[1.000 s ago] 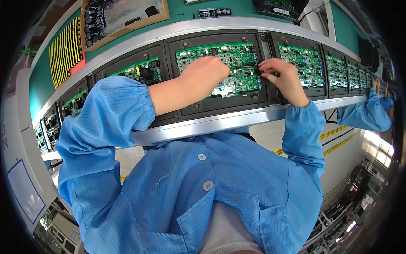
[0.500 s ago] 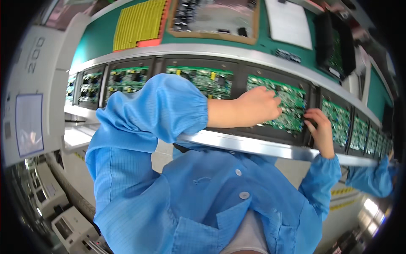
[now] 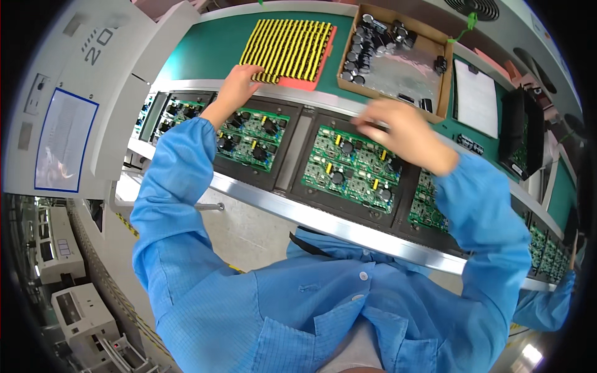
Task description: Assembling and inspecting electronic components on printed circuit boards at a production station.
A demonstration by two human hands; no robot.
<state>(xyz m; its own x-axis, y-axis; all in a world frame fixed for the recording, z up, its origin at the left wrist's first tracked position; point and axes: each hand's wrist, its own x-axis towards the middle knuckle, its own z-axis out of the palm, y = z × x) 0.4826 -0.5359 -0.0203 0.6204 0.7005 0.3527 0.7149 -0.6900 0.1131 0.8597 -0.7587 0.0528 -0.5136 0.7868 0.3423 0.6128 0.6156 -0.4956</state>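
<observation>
My left hand is at the near left corner of a block of yellow-and-black striped small parts lying on a red tray. Its fingers are bent together at the end of the nearest row; what is between the fingertips is hidden. Over the far edge of a green circuit board hovers my right hand, slightly blurred. The thumb and fingers close around something small and dark that I cannot make out. The board carries black round parts and upright yellow ones and sits in a dark carrier frame.
More boards in carriers, such as one on the left, line the metal-railed conveyor. Behind it stand a cardboard box of black cylindrical parts, white paper and a black bin. A pale machine borders the left.
My left hand has left a board and moved back-left to the yellow parts. My right hand has moved left and away from me, over another board. The view has shifted left along the line.
</observation>
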